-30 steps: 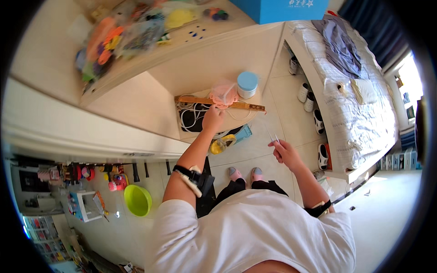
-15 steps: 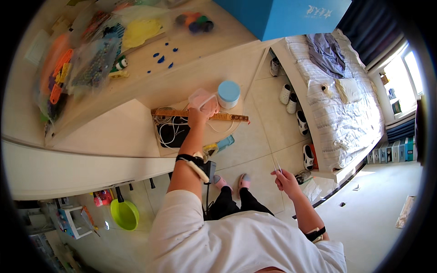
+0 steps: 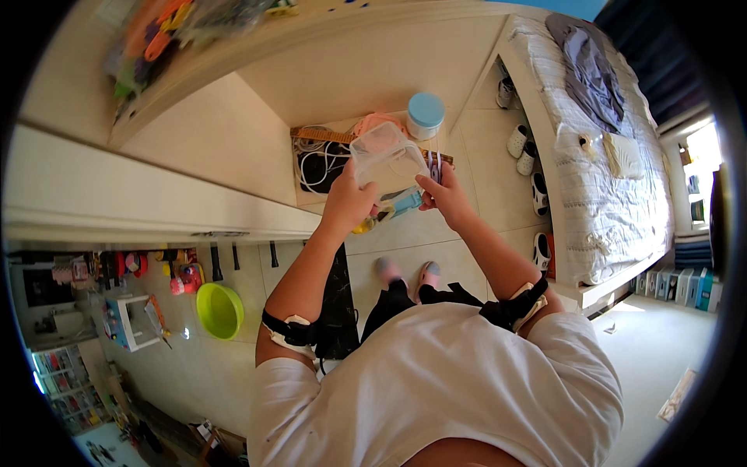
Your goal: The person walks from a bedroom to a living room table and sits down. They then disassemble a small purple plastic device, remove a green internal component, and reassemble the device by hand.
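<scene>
- At the centre of the scene, a clear plastic container (image 3: pixel 367 149) is held between both hands, above the near part of a low shelf; its walls are see-through and its exact tilt cannot be judged.
- Left hand (image 3: pixel 347 202): fingers bent in with little gap, gripping the container's near left side, the thumb pointing right along it.
- Right hand (image 3: pixel 447 196): fingers folded closed around a pair of tweezers (image 3: pixel 436 165), prongs pointing away to the far side; thumb against the container's near right edge. Whether every fingertip bears on the container cannot be told.
- Just beyond the container: a salmon-pink item (image 3: pixel 377 120), partly covered by it in view.
- Far right of the container: a white tub with a blue lid (image 3: pixel 426 110), upright.
- Left of the container: a brown wooden strip (image 3: pixel 322 135), with white cable (image 3: pixel 313 187) looped over a black object (image 3: pixel 310 159).
- Nearer than the container, between the hands: a light-blue item (image 3: pixel 407 201), partly hidden.
- Well apart, near left: a green basin (image 3: pixel 219 311) on the floor.
</scene>
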